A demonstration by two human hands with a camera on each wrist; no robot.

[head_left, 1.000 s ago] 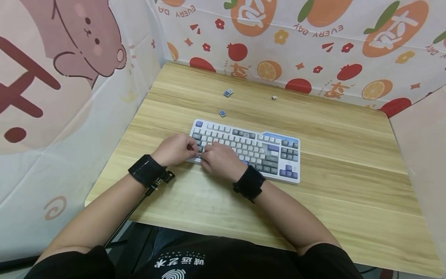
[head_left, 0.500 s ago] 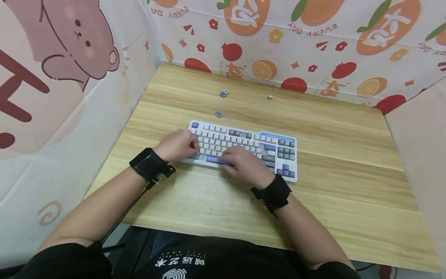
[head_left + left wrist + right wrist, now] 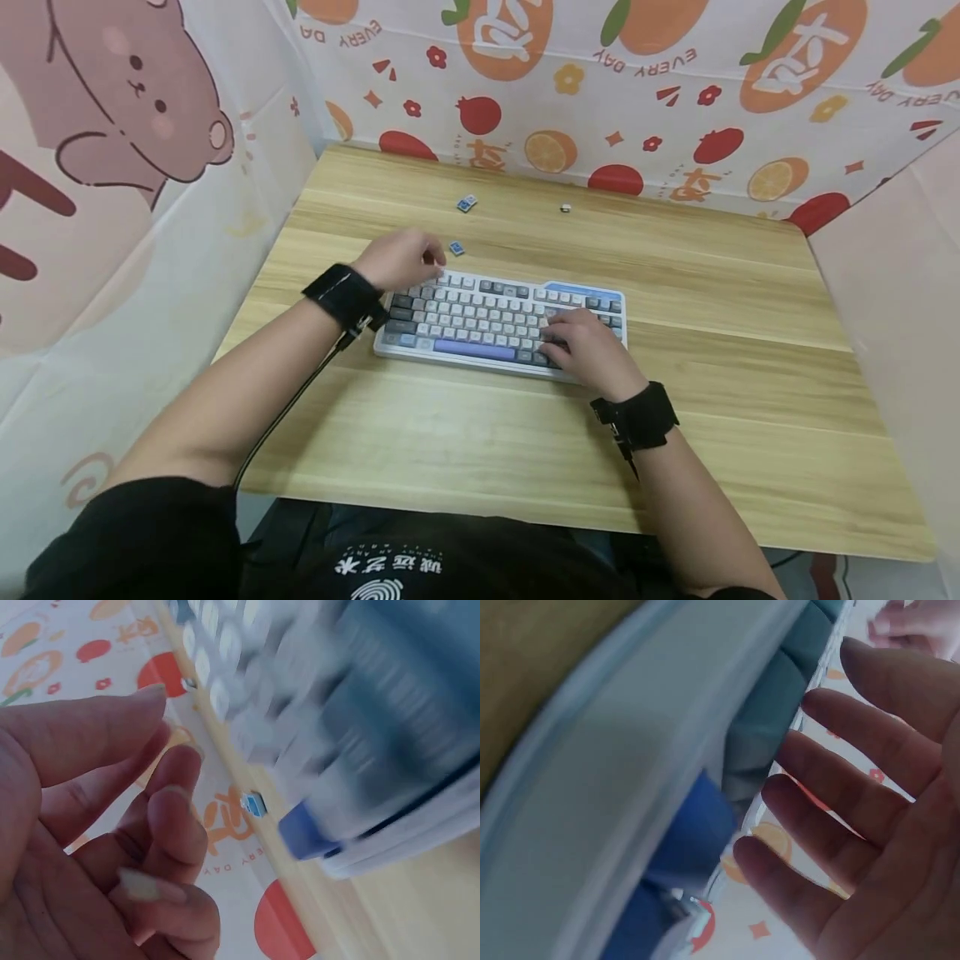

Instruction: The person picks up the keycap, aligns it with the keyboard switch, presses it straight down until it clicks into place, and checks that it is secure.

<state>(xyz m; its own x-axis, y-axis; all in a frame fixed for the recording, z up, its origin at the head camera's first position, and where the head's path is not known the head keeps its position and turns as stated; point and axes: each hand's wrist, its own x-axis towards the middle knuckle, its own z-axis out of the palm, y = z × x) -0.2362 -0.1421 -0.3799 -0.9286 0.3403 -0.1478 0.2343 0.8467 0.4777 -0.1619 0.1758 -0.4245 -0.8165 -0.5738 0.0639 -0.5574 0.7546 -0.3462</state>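
Note:
A white keyboard (image 3: 480, 315) with white, grey and purple keycaps lies on the wooden table. My left hand (image 3: 401, 260) hovers over its upper left corner, close to a small blue square piece (image 3: 457, 248) behind the keyboard. In the left wrist view the fingers of the left hand (image 3: 82, 746) are loosely bent, thumb and fingertips apart, with nothing between them. Over the keyboard's right part is my right hand (image 3: 592, 346), hiding the arrow keys. The right wrist view shows the right hand (image 3: 922, 847) with its fingers straight and spread, holding nothing, beside blurred blue keycaps (image 3: 694, 832).
Farther back lie another small blue-and-white piece (image 3: 467, 203) and a tiny white piece (image 3: 566, 208). Patterned cloth walls (image 3: 510, 117) stand behind and to the left of the table (image 3: 720, 358). A thin cable (image 3: 288, 408) runs along the left forearm.
The left hand has moved from the keyboard's lower left keys up to its upper left corner. My right hand has shifted right across the keys, away from the left hand. The view has shifted slightly.

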